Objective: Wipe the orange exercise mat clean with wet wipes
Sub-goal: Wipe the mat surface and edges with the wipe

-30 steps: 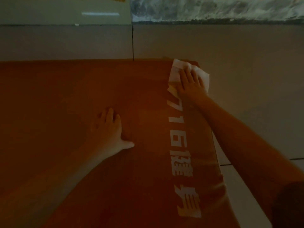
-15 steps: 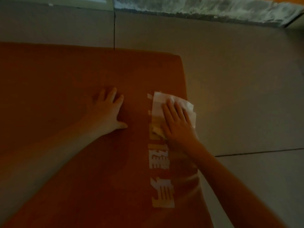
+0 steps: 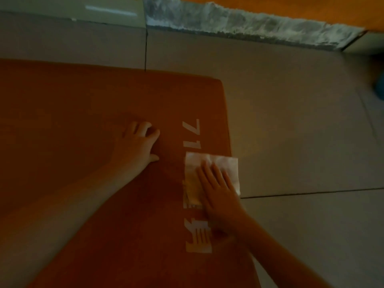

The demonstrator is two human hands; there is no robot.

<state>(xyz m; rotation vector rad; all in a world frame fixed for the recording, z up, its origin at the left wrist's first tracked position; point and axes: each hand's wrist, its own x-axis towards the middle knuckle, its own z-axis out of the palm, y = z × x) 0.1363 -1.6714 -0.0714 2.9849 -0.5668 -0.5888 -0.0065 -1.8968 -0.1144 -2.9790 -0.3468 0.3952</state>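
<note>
The orange mat (image 3: pixel 83 142) covers the left of the floor (image 3: pixel 291 121). The left hand (image 3: pixel 139 144) rests on it, grip wide, holding nothing. Right of that, the right hand (image 3: pixel 218 194), grip wide and fingers straight, presses a white wipe (image 3: pixel 216 163) onto the mat's right edge.

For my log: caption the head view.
Right hand presses wet wipe on orange mat; left hand rests beside it.

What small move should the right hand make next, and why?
Probably draw the wet wipe nearer along the orange mat; the right hand presses it at the right edge over white lettering, nearer characters lie uncovered, and the left hand rests on the mat.
</note>
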